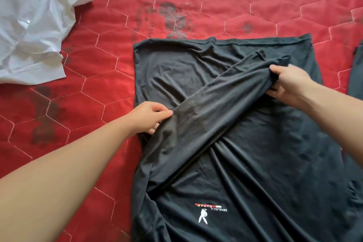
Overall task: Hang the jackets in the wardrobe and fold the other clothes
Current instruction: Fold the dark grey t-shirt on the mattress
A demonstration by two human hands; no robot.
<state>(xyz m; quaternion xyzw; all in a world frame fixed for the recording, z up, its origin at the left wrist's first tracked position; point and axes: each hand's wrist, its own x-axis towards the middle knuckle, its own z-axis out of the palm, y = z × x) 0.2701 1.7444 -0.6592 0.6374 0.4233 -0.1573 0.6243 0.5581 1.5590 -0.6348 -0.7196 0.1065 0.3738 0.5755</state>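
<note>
- Head view: a dark T-shirt [245, 143] lies spread on a red quilted bed cover [176, 2], filling the centre and lower right of the frame, with a small white and red logo near the bottom centre.
- A band of the shirt's fabric, probably a sleeve or side panel, is drawn diagonally across the body from lower left to upper right.
- The left hand [149, 118], at centre left of the frame, pinches the lower part of that band with its fingers curled onto the cloth.
- The right hand [288, 84], at right of centre, grips the upper end of the band, fingers bunched into the fabric.
- The step in hand looks like the fold of the dark T-shirt: bringing one side in over the body.
- The next move likely calls for laying the band flat and straight, smoothing the creases that radiate beneath it, then folding in the opposite side.
- A crumpled white shirt [33, 25] lies in the upper left of the frame, apparently not yet folded.
- Another dark garment [356, 72] shows at the right edge; what it is cannot be told.
</note>
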